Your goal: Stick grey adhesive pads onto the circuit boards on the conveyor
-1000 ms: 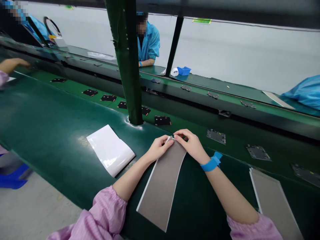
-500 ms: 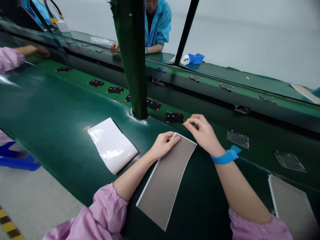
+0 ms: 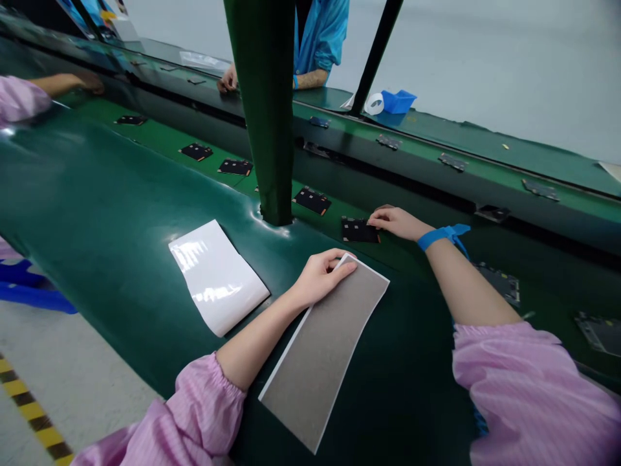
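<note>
My left hand (image 3: pixel 327 275) grips the top edge of a long grey sheet (image 3: pixel 330 353) with white borders, its thumb lying on top. My right hand (image 3: pixel 395 222) reaches out to a black circuit board (image 3: pixel 356 230) on the green belt. Its fingertips are pinched together at the board's upper right corner; whatever is between them is too small to make out. A blue wrist strap (image 3: pixel 444 236) circles my right wrist. To the left of my left hand lies a glossy white sheet (image 3: pixel 218 281), slightly curled.
More boards lie along the belt, such as one board (image 3: pixel 312 200) beside the green post (image 3: pixel 272 116). Across the line, a person in blue (image 3: pixel 320 45) works near a blue bin (image 3: pixel 398 101) and a tape roll (image 3: pixel 374 103). A pink-sleeved arm (image 3: pixel 58 84) reaches in at far left.
My right hand has moved forward from above the grey sheet's corner to the black board. My left hand keeps its hold on the sheet. Boards have shifted rightward in view.
</note>
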A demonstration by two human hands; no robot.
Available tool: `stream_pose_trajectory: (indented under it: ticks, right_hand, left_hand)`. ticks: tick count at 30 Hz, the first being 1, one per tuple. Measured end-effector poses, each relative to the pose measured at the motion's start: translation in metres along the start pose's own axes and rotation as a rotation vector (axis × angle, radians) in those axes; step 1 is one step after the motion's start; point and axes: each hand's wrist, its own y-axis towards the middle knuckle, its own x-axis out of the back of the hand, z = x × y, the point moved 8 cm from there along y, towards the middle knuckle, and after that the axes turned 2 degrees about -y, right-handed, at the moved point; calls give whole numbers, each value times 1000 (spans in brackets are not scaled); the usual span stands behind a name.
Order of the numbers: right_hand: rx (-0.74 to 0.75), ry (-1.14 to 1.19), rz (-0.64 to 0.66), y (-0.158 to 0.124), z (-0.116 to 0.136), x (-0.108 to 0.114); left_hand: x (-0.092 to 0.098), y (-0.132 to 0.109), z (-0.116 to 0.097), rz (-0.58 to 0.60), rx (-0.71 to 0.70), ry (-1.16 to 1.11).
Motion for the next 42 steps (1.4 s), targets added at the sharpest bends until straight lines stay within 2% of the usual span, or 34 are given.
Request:
stream_pose_trajectory:
  ticks: [10,18,21,32,38,42]
  right_hand:
    - [-2,-69,48,-12,-15,3]
    - [-137,72,19,-27,-34,5]
    - [-173,57,5,-33,-36,7]
    - [-100,-114,101,-46,-35,12]
    - [-73,-235,42,-54,-40,11]
    - [-105,-235,-9,-62,-49,14]
  left_hand:
    - [1,-1,-2,-13,0,11]
    - [2,0,2,-12,21,43]
    - [3,-1,-1,-25,8,64]
    - [1,-2,-4,-15,13,58]
    - [1,-2,-4,-17,14,62]
    - [1,-1,-1,-18,10,63]
